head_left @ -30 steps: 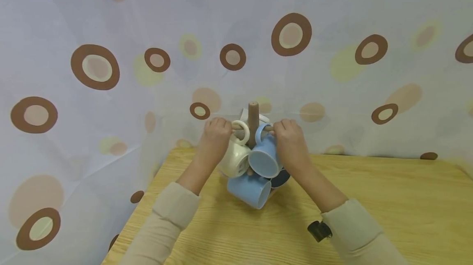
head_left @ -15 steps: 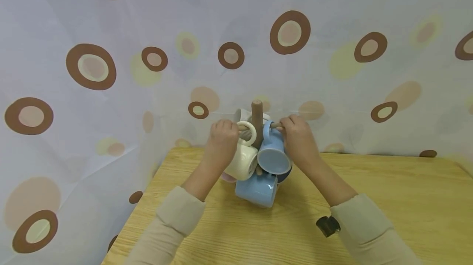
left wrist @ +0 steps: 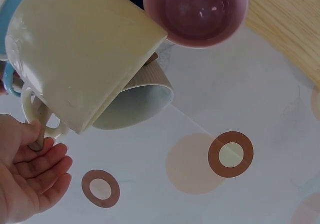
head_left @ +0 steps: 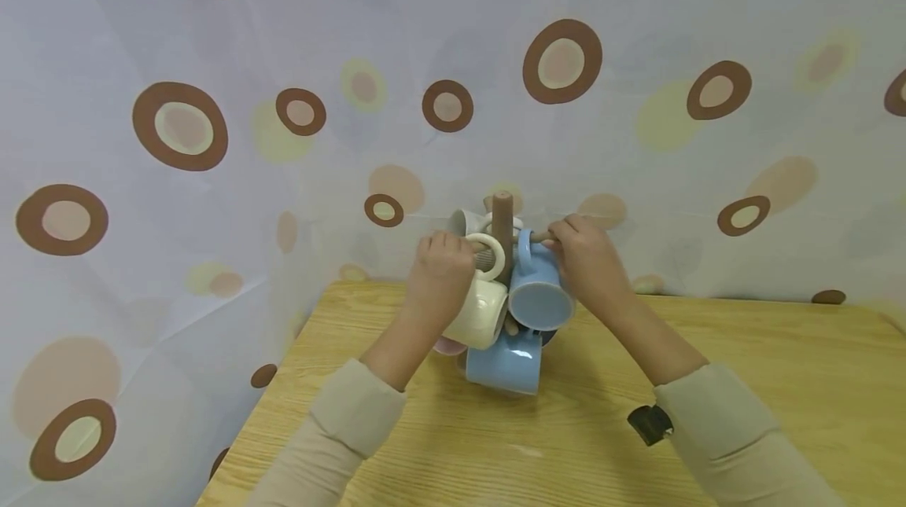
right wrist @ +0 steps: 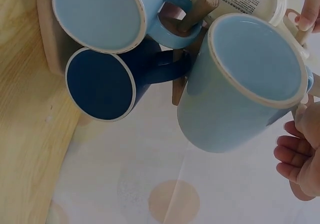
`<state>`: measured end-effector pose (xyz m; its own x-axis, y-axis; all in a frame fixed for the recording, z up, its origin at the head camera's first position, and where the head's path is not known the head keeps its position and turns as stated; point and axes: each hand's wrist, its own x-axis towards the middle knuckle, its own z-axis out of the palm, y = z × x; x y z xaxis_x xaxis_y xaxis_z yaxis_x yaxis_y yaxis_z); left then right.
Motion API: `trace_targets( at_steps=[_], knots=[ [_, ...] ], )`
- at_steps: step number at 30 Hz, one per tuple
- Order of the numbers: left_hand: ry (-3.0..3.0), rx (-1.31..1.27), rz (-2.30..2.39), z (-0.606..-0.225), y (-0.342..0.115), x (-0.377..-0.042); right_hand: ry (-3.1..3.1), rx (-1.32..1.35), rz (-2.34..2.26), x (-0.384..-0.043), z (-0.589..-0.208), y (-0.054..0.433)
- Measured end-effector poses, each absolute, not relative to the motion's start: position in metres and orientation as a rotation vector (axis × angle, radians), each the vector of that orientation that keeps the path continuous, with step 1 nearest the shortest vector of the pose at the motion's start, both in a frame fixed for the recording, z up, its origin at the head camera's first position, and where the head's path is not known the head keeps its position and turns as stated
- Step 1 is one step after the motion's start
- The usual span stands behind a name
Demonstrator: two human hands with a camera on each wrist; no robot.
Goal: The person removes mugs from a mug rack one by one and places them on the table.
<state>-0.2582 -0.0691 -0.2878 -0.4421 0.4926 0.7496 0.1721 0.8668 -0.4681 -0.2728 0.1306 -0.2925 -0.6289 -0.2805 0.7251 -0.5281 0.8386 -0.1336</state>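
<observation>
A wooden mug tree [head_left: 502, 228] with several mugs hanging on its pegs stands between my two hands. My left hand [head_left: 440, 275] pinches the end of the peg [left wrist: 40, 129] that carries a cream mug [head_left: 481, 314]. On the other side, my right hand [head_left: 591, 263] grips the peg through the handle of a light blue mug [head_left: 539, 275]. Below them hangs a second light blue mug [head_left: 504, 365], on its side. A dark blue mug [right wrist: 100, 84], a pink mug [left wrist: 200, 12] and a ridged pale mug [left wrist: 150, 87] are partly hidden in the head view.
The rack is over a light wood table [head_left: 708, 365], near its back edge. A patterned sheet [head_left: 453, 20] with brown ovals hangs right behind and to the left. A small black object [head_left: 650, 424] sits by the right sleeve.
Both hands and the mug tree have shifted to the right. The rack has also turned a little: the lower light blue mug now lies more sideways, and the pink mug shows at the left.
</observation>
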Motion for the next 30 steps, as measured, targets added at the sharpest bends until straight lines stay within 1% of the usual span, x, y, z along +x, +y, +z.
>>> trace_targets(
  at_steps=[19, 30],
  knots=[
    [-2.017, -0.411, 0.427, -0.286, -0.058, -0.251, -2.217, 0.651, 0.371, -0.275, -0.289, 0.137],
    [-2.033, -0.399, 0.431, -0.289, -0.059, -0.252, -2.282, 0.608, 0.382, -0.274, -0.290, 0.133]
  ],
)
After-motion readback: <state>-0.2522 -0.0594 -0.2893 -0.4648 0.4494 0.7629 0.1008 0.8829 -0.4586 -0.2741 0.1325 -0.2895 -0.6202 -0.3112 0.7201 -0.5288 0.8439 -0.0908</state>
